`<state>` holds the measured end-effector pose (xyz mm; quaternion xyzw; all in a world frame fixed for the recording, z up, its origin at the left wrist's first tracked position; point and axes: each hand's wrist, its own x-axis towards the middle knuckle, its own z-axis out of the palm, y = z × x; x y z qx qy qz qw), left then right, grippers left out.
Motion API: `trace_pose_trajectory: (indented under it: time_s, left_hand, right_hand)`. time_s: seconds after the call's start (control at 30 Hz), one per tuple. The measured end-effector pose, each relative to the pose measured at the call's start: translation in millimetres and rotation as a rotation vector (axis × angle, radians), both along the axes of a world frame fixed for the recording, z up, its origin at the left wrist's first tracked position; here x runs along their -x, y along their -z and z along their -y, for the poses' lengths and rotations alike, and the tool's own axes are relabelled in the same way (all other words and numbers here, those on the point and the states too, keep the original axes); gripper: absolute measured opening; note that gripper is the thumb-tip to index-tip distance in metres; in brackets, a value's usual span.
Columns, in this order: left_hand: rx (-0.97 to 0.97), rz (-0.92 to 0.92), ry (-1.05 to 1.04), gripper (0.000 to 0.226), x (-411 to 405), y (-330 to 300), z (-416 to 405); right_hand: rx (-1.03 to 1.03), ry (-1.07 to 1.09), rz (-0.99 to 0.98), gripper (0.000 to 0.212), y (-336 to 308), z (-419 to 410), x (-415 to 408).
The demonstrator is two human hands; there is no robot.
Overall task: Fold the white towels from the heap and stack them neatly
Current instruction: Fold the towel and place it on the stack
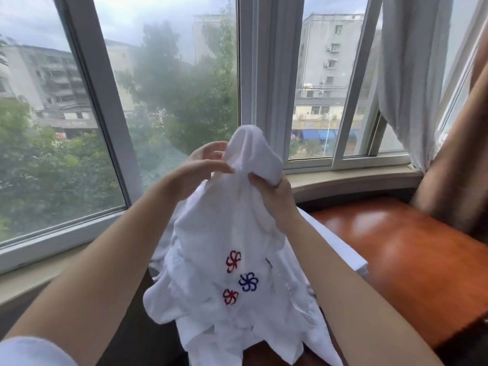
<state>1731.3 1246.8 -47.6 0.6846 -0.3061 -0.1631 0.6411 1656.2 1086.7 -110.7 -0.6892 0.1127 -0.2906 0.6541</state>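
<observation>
A white towel (224, 249) with red and blue embroidered flowers hangs in front of me, lifted by its top. My right hand (274, 191) grips a bunched top part of it, fingers curled into the cloth. My left hand (203, 166) is at the towel's upper left, its fingers extended and touching the cloth; whether it pinches an edge is hidden. Behind the hanging towel, at the right, lies a flat white stack of towels (340, 247) on the table.
A glossy red-brown wooden table (412, 260) spreads to the right. A stone window sill (351, 178) and large windows run behind. A grey curtain (406, 75) and a brown drape (454, 159) hang at the right.
</observation>
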Motion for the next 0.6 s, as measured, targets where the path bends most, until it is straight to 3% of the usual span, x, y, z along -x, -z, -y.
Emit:
trace_pose_trajectory:
  time_s: [0.13, 0.27, 0.4, 0.5, 0.6]
  left_hand:
    - [-0.302, 0.107, 0.197, 0.092, 13, 38, -23]
    - [-0.132, -0.005, 0.064, 0.067, 23, 55, -11]
    - [-0.006, -0.072, -0.122, 0.037, 30, 67, 10]
    - [0.106, -0.122, -0.122, 0.020, 33, 64, 33]
    - [0.150, -0.099, -0.134, 0.018, 33, 56, 69]
  right_hand:
    - [-0.287, 0.071, -0.078, 0.048, -29, 3, 6]
    - [-0.371, 0.030, -0.236, 0.090, -23, 8, 14]
    - [-0.367, -0.135, -0.181, 0.094, 1, 25, 29]
    - [-0.241, -0.330, -0.162, 0.100, 12, 44, 37]
    - [-0.256, -0.371, -0.044, 0.066, 18, 67, 38]
